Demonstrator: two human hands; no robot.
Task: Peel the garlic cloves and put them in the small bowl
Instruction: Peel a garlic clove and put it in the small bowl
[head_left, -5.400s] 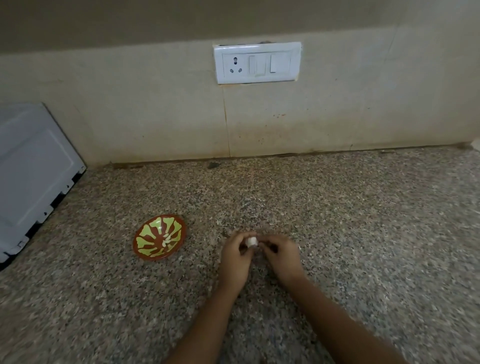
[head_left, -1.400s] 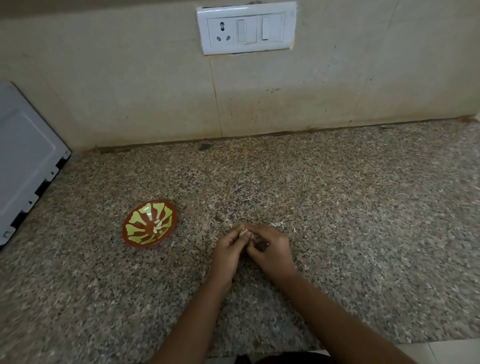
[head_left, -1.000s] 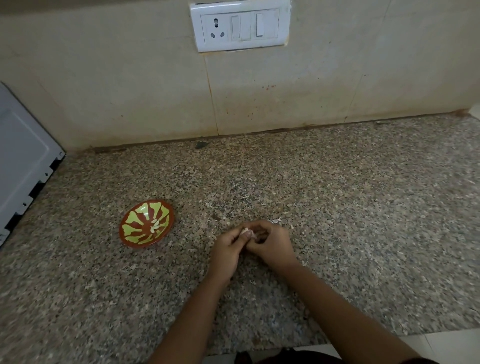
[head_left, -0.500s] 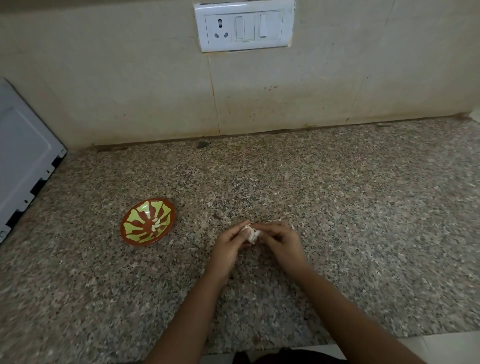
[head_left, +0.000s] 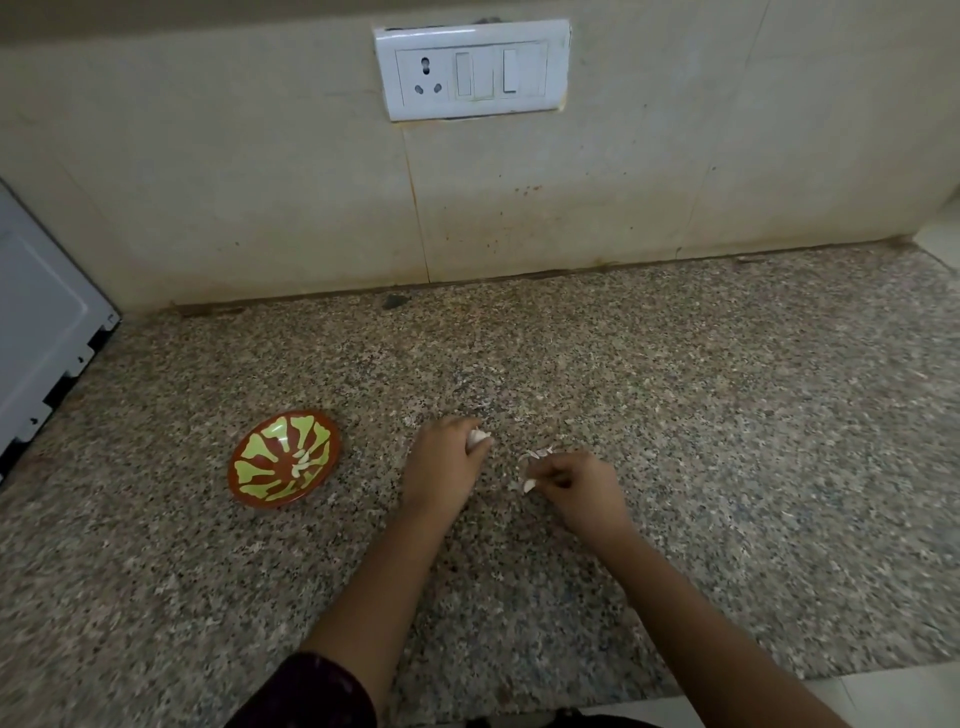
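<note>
My left hand (head_left: 444, 465) grips a white piece of garlic (head_left: 478, 438) at its fingertips, low over the granite counter. A hand's width to the right, my right hand (head_left: 571, 486) pinches a single garlic clove (head_left: 529, 486) between thumb and fingers. Loose papery peel (head_left: 540, 453) lies on the counter just beyond that hand. The small bowl (head_left: 244, 491), red-brown with a yellow-green pattern, sits to the left of my left hand and holds a few peeled cloves (head_left: 303, 460).
A white appliance (head_left: 36, 322) stands at the far left on the granite counter (head_left: 727, 415). A tiled wall with a white socket and switch plate (head_left: 472, 70) closes the back. The counter's front edge runs along the bottom right.
My hands were together working on the garlic; now they have separated, the left keeping the larger piece and the right coming away with one clove. Peel scraps lie between them.
</note>
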